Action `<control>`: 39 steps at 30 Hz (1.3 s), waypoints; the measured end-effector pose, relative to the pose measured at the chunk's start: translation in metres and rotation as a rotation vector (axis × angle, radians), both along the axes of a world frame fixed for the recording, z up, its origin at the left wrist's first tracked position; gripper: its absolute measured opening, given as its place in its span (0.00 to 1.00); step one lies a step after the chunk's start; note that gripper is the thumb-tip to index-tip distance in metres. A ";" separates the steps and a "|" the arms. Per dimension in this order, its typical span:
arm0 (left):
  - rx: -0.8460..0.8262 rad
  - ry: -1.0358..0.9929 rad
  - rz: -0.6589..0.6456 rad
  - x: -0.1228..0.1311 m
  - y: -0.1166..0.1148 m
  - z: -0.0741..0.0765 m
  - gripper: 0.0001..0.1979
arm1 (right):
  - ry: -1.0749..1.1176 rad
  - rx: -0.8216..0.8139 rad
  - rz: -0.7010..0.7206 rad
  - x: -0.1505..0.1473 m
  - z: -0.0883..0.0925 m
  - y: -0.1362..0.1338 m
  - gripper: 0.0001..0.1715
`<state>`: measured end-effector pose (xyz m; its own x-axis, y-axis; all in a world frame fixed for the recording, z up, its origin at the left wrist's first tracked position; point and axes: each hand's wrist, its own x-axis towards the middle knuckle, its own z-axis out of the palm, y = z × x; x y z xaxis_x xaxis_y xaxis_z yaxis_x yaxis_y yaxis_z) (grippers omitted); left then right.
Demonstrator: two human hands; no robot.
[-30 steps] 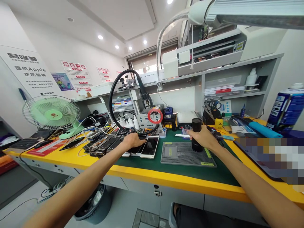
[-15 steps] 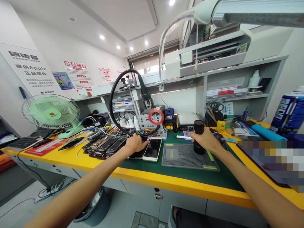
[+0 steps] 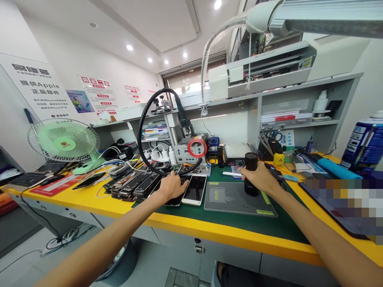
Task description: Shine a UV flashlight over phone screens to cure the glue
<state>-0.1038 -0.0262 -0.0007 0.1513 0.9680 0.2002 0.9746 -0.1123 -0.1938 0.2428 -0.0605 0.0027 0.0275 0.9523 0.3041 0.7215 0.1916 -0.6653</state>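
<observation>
My left hand lies on a dark phone flat on the green bench mat, fingers curled over it. A white-framed phone lies just right of it. My right hand is wrapped round a black cylinder that stands upright on the grey grid mat. A row of several phones and screens lies to the left of my left hand.
A black hose loop arcs above the phones from a station with red tape. A green fan stands far left among cables. A blue spray can, tool cup and shelves sit right and behind. The bench has a yellow edge.
My left hand has drawn the dark phone slightly toward me and to the right, beside the white-framed phone. My right hand stays on the black cylinder.
</observation>
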 end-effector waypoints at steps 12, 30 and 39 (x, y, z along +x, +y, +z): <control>0.155 -0.022 -0.091 0.006 -0.013 -0.003 0.30 | 0.005 -0.022 0.008 -0.002 0.002 -0.003 0.23; 0.167 -0.166 -0.193 -0.001 -0.031 -0.019 0.25 | 0.067 0.075 0.019 0.000 -0.001 -0.001 0.22; 0.212 -0.273 -0.205 -0.009 -0.039 -0.020 0.20 | 0.096 0.122 0.021 0.001 -0.003 0.001 0.22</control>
